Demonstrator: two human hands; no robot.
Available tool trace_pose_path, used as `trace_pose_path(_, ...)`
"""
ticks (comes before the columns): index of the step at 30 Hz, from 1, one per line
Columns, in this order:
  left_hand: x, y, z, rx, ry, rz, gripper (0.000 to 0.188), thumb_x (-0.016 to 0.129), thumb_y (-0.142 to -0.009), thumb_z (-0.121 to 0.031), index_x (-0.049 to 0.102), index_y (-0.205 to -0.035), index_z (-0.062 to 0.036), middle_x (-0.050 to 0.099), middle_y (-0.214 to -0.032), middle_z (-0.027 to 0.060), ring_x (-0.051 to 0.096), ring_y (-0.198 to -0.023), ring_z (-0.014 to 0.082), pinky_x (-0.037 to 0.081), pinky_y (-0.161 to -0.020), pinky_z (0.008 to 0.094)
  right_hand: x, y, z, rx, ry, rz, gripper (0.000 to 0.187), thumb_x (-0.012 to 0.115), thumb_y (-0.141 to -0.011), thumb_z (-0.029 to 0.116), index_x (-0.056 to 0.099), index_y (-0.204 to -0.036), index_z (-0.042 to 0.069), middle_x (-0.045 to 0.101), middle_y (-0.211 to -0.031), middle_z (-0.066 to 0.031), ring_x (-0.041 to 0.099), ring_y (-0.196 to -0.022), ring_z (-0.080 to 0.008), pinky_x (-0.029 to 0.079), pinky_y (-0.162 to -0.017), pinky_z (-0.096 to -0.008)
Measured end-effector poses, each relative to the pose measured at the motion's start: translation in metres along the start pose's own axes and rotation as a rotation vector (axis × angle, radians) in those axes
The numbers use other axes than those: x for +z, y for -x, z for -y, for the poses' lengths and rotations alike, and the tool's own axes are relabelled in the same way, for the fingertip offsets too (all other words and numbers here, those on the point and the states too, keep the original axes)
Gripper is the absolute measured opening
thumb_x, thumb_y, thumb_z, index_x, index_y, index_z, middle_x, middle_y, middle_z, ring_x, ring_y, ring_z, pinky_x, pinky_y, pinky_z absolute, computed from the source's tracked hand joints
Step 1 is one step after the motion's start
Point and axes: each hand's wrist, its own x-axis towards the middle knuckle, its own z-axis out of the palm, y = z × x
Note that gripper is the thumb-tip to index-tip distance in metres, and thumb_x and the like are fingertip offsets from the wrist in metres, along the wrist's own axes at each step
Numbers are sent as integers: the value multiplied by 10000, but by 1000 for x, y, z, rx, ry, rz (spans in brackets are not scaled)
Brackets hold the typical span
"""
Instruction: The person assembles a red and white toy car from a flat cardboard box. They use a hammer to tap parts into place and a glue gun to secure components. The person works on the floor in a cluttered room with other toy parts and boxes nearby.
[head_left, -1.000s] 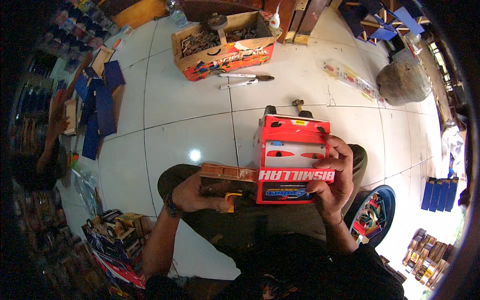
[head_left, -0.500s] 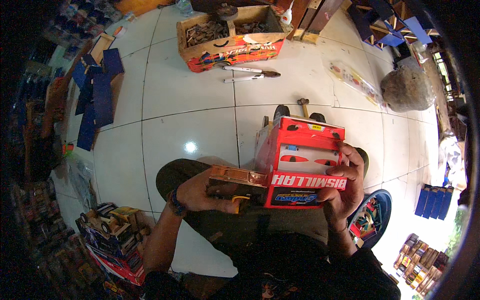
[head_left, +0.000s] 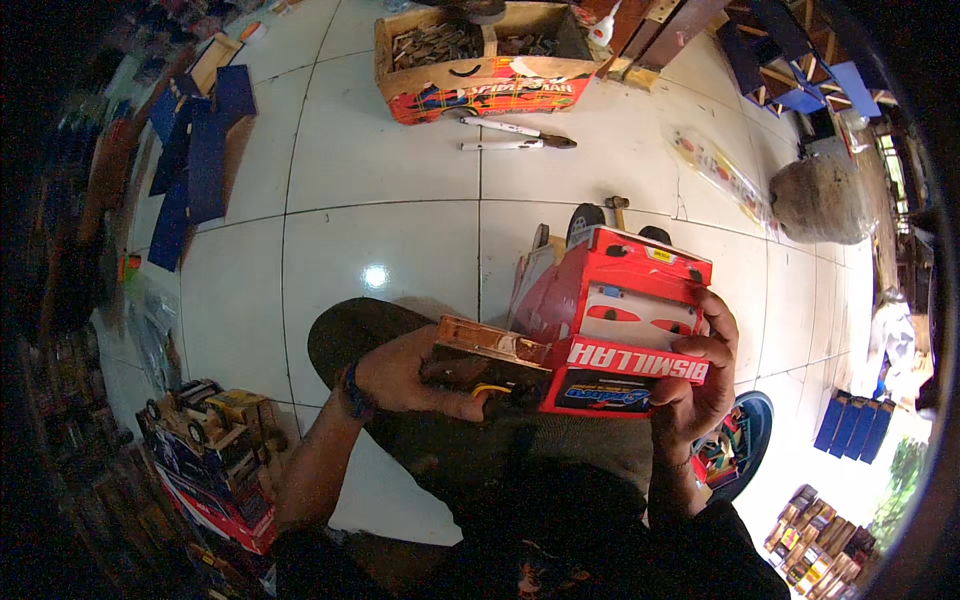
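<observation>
The red toy truck point(head_left: 615, 320) has tilted closer to the camera. The right hand point(head_left: 700, 385) clasps its cab; the left hand point(head_left: 415, 375) grips the wooden chassis point(head_left: 485, 355).

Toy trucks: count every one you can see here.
2 clearly. The red toy truck is held between the left hand and right hand; a yellow-brown toy truck sits on boxes at lower left. More may be hidden in the dark clutter.

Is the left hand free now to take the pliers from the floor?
Probably not: the left hand grips the brown wooden part of the red toy truck, and the pliers lie far ahead by the cardboard box.
</observation>
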Motion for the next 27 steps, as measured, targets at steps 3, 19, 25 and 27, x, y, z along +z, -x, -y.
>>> trace_pose_path(3,3,0,-2,-40,27,-14,815,872,-713,-398,505,-1350,-46,618,-1209,71,567,-1086,170,458,-942,311,-1,0,0,-8,-94,11,535,791,-676,450,597,-954,35,472,-1372,-216,476,-1285,-361,403,-1059,-505)
trace_pose_path(19,9,-6,-12,98,-10,-7,726,817,-774,-424,547,-1302,-6,650,-1163,126,602,-1085,208,466,-956,321,-2,0,-2,-18,-111,18,566,802,-661,433,590,-994,27,454,-1389,-229,472,-1296,-393,405,-1069,-518)
trace_pose_path(25,11,-1,-13,-9,-85,-70,718,843,-764,-352,536,-1319,-14,643,-1194,114,600,-1099,189,482,-954,333,-4,-4,0,-37,-52,43,565,817,-635,399,594,-977,9,469,-1377,-236,488,-1285,-382,429,-1051,-495)
trace_pose_path(27,12,-1,-12,6,-42,-78,716,846,-761,-344,538,-1319,-18,643,-1199,110,601,-1096,179,486,-953,330,-4,-3,2,-13,-19,34,566,784,-672,466,588,-964,22,481,-1372,-238,487,-1286,-366,418,-1053,-482)
